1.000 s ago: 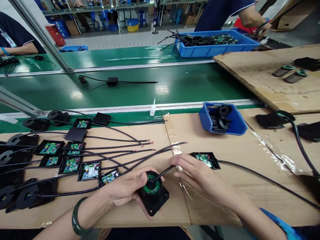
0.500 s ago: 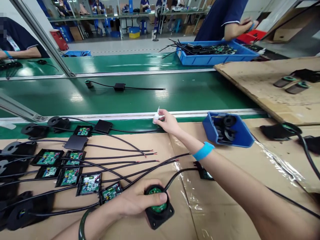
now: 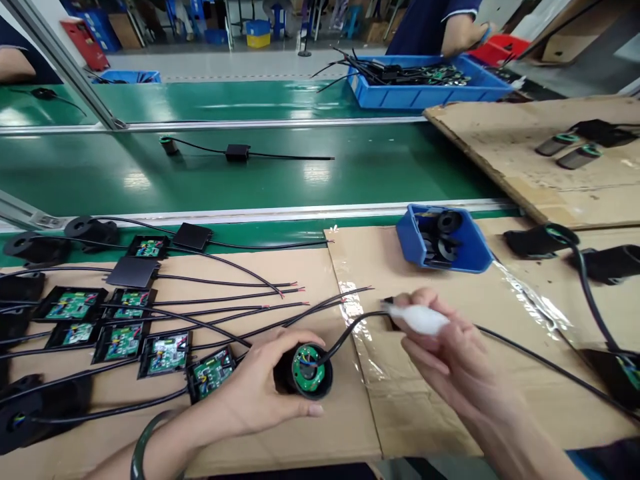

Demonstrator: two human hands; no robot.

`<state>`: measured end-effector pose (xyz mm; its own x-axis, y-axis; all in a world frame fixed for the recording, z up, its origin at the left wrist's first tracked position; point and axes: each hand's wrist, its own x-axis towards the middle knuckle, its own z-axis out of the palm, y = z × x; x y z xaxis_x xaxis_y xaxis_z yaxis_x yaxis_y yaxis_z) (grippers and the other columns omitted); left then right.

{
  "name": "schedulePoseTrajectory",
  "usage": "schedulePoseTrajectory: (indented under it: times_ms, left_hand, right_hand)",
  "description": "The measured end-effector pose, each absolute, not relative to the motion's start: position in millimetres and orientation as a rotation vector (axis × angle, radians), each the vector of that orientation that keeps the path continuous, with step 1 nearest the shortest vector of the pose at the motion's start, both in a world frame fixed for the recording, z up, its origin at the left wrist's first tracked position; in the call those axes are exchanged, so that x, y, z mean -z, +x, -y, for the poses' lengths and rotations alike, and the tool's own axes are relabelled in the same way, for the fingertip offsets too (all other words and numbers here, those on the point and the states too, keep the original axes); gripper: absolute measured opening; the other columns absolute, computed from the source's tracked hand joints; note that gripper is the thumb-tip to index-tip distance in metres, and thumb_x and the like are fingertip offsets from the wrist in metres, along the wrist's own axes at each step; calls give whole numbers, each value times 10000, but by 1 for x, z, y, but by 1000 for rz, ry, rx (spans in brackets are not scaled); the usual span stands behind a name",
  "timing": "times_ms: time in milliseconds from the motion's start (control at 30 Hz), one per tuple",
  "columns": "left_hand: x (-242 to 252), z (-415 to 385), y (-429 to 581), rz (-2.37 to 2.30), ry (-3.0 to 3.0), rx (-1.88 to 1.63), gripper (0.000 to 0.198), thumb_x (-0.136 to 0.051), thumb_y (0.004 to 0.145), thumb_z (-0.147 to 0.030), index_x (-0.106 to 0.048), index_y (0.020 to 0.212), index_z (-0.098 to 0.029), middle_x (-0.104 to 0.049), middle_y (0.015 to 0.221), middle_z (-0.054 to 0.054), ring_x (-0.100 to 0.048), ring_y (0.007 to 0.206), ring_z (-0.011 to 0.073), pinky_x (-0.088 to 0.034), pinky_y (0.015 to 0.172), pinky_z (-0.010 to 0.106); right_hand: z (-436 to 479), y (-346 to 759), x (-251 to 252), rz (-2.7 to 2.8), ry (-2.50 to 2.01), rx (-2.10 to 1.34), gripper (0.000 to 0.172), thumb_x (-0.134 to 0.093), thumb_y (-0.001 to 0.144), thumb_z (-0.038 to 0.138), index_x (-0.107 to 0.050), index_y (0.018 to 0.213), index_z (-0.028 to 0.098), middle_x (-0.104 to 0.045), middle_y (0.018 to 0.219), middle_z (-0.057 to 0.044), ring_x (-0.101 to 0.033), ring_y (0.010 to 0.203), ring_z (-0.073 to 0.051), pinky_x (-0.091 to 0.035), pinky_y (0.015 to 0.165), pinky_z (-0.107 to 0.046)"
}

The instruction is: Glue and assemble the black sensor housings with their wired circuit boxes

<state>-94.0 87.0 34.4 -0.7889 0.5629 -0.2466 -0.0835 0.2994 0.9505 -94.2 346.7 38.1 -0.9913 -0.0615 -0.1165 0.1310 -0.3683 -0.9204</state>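
My left grip (image 3: 265,377) cradles a round black plastic housing (image 3: 286,375) over the cardboard-covered tabletop (image 3: 310,443), green circuit board (image 3: 311,380) already inside; my right grip (image 3: 453,353) clasps a translucent white squeeze bottle (image 3: 423,320), not yet at the housing!

R hand (image 3: 457,360) blurred, ditto white bottle (image 3: 423,320), base end pt-hidden in the grip. Blk box (image 3: 389,304) behind mostly blocked, contents can't tell. L hand (image 3: 265,380) hides pt of blk housing (image 3: 326,385). L co-worker (image 3: 17,65) cut by L edge, back-R co-worker (image 3: 415,27) by top.
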Motion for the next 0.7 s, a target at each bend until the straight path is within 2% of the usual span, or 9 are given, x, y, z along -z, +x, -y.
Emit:
schedulePoseTrajectory:
  times_ms: [67, 133, 267, 367, 467, 567, 700]
  left_hand:
    - [-35, -87, -93, -2018, 470, -1493, 609, -849, 665, -278, -593, 1217, -298, -585, 1226, 17, -545, 1151, 214, -426, 1003, 335]
    - [-35, -89, -91, -2095, 531, -1390, 600, -834, 684, -263, -579, 1222, -330, -567, 1208, 10, -534, 1144, 210, -432, 991, 337]
    - [-32, -93, -83, -2277, 643, -1191, 581, -722, 792, -197, -507, 1286, -415, -489, 1211, 6, -523, 1119, 182, -442, 980, 335]
    - [-27, -95, -78, -2353, 701, -1113, 558, -669, 832, -206, -488, 1323, -398, -452, 1209, 43, -534, 1076, 195, -478, 924, 348]
    - [-20, -95, -77, -2428, 757, -1071, 551, -647, 822, -176, -501, 1322, -356, -438, 1166, 70, -554, 1006, 214, -512, 842, 362]
    - [-15, -94, -77, -2497, 809, -1020, 595, -627, 802, -131, -485, 1336, -353, -420, 1146, 78, -564, 961, 226, -531, 782, 379]
    - [-15, -94, -77, -2524, 810, -987, 606, -642, 783, -121, -481, 1320, -352, -420, 1135, 73, -567, 954, 237, -543, 746, 391]
  right_hand:
    - [-350, -71, -27, -1543, 184, 2545, 285, -733, 804, 437, -585, 925, 225, -510, 840, -13, -105, 456, -21, -81, 346, -170]
    - [-351, -54, -14, -1425, 251, 2568, 221, -727, 810, 374, -634, 958, 239, -538, 841, -24, -66, 458, -14, -72, 362, -172]
    - [-348, -37, 0, -1367, 339, 2623, 228, -742, 776, 331, -732, 985, 240, -536, 833, -65, -75, 504, -30, -82, 372, -162]
    - [-344, -33, 0, -1411, 429, 2677, 267, -737, 789, 406, -751, 971, 211, -433, 721, -39, -103, 517, -55, -93, 349, -153]
    - [-339, -33, -7, -1505, 457, 2718, 308, -697, 816, 490, -738, 908, 199, -359, 666, -14, -171, 492, -65, -126, 314, -138]
    - [-332, -34, -14, -1680, 477, 2720, 293, -697, 815, 483, -710, 834, 191, -472, 734, -55, -314, 488, -70, -223, 297, -126]
    - [-324, -34, -18, -1895, 487, 2684, 245, -687, 839, 419, -703, 861, 176, -584, 821, -93, -471, 518, -86, -346, 337, -134]
